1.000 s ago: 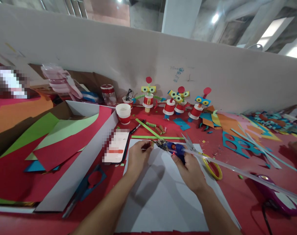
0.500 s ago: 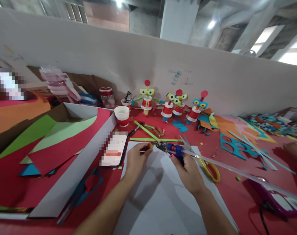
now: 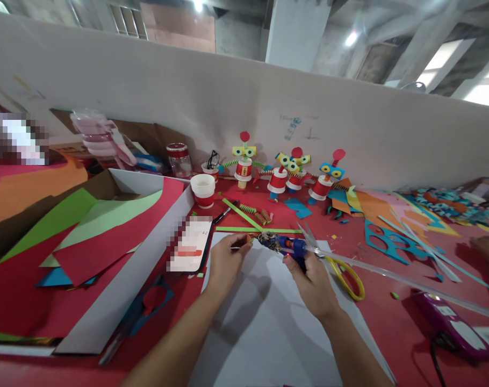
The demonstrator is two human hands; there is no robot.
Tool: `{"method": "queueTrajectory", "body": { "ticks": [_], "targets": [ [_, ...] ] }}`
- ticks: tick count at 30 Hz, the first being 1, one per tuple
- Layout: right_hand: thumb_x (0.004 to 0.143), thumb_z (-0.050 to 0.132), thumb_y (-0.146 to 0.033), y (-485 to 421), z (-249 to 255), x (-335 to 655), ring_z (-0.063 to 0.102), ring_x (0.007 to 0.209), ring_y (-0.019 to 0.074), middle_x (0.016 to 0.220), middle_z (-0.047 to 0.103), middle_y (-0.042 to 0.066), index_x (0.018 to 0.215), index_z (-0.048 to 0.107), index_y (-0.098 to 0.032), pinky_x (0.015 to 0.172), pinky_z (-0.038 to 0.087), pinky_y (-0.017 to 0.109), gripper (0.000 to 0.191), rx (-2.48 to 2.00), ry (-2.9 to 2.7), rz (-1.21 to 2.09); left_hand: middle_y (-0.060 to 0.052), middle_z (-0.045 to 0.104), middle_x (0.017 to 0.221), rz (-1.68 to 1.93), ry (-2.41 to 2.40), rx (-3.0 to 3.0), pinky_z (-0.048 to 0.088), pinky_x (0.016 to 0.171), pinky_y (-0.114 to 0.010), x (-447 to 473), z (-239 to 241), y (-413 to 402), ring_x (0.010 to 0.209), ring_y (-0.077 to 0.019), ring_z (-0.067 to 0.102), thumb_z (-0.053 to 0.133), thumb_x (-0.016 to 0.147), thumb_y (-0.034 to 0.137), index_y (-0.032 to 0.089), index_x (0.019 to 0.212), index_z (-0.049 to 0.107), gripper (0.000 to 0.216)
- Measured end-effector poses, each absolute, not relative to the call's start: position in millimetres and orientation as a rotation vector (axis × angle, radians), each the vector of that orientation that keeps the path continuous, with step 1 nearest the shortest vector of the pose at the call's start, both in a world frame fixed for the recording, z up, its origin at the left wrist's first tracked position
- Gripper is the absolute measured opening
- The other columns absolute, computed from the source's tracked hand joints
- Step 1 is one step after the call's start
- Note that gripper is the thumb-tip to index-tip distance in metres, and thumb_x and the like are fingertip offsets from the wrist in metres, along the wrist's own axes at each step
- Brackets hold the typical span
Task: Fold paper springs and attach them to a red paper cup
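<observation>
My left hand pinches a small piece of folded paper strip between thumb and fingertips, mostly hidden by them. In my right hand is a blue hot glue gun, its nozzle pointing left at that piece; a small red light glows on it. The nozzle end is dark and crusted, and I cannot tell whether it touches the paper. A long clear glue stick runs out of its back to the right. Both hands are above a white sheet. Yellow-handled scissors lie beside my right hand.
Green paper strips and folded paper springs lie just beyond the hands. Several paper-cup robots stand at the back. Left are a phone, stacked cups and a box of coloured paper. A purple device and another person's hand are right.
The view has shifted slightly, so everything sits a little further right. Both hands keep nearly the same pose, with the glue gun still close to the pinched paper.
</observation>
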State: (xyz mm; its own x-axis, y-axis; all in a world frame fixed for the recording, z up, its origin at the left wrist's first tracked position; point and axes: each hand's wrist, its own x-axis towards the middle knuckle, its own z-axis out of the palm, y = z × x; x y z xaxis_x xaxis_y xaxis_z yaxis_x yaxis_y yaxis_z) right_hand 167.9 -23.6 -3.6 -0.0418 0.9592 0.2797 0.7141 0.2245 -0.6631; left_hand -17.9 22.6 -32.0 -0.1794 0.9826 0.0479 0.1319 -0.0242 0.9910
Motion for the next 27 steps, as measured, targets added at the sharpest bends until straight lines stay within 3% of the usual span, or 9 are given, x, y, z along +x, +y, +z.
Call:
{"method": "queueTrajectory", "body": {
  "ticks": [19,27],
  "targets": [
    [0.092,0.042,-0.044,-23.3,-4.6,169.0,0.061,0.071,0.0204,0.081,0.068,0.006,0.103,0.059,-0.018,0.065,0.046,0.031,0.033,-1.537,-1.767,0.436,-0.002,0.072,0.079,1.332,1.392,1.211,0.050,0.070,-0.028,-16.4,-35.5,23.1,0.072,-0.0175,0.065,0.070,0.065,0.028,0.018,0.079,0.072,0.017],
    [0.084,0.052,-0.052,-13.1,0.1,179.8,0.055,0.052,0.0140,0.057,0.058,-0.001,0.082,0.055,-0.019,0.053,0.044,0.026,0.033,-1.416,-1.378,0.818,-0.005,0.072,0.083,1.328,1.357,1.127,0.050,0.074,-0.029,-16.9,-36.8,24.0,0.078,-0.0185,0.065,0.068,0.066,0.026,0.016,0.083,0.071,0.020]
  ]
}}
